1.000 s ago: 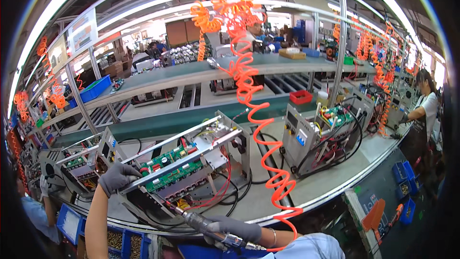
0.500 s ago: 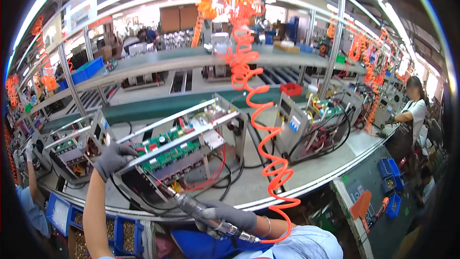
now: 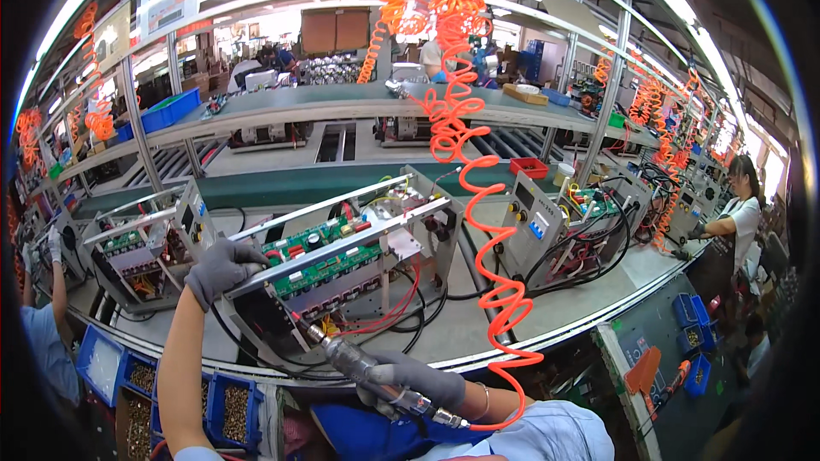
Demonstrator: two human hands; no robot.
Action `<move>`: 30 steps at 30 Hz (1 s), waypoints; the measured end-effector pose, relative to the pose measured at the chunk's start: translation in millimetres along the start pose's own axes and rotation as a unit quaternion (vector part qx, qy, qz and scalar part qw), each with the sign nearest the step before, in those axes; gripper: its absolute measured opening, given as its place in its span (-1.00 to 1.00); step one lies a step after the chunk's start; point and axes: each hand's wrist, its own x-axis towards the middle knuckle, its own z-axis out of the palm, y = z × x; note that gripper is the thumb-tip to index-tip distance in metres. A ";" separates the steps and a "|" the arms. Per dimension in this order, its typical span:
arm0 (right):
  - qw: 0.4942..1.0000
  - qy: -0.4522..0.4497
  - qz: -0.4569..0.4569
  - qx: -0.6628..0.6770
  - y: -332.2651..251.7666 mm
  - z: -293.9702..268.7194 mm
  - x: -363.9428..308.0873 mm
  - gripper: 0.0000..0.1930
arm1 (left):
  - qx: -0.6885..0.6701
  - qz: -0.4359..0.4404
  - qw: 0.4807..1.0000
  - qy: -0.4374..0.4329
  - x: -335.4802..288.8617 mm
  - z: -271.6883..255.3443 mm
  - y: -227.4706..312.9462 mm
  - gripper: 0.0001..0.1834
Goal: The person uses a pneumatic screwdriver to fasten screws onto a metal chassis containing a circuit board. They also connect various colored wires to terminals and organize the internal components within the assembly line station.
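The right hand [image 3: 414, 378] wraps tightly around an air screwdriver [image 3: 352, 360], whose tip points at the near side of the open chassis [image 3: 346, 245]; I cannot tell whether it touches. The left hand [image 3: 224, 271] clasps the chassis's near left corner. An orange coiled hose [image 3: 504, 299] hangs right of the chassis, before a second unit [image 3: 531, 226]. Another unit [image 3: 137, 269] stands left of the chassis.
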 end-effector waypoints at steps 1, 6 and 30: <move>1.000 0.020 0.009 -0.004 -0.9 2.5 -1.7 -0.44 | -0.002 -0.004 1.000 -0.006 -0.6 -0.2 3.5 -0.80; 1.000 0.023 0.001 -0.009 -2.6 9.9 -2.4 -0.43 | 0.010 0.004 1.000 -0.010 8.6 2.4 -14.7 -0.79; 0.993 0.068 0.024 -0.096 -3.5 22.0 11.2 -0.22 | 0.035 0.028 0.998 0.046 0.3 1.5 -11.9 -0.80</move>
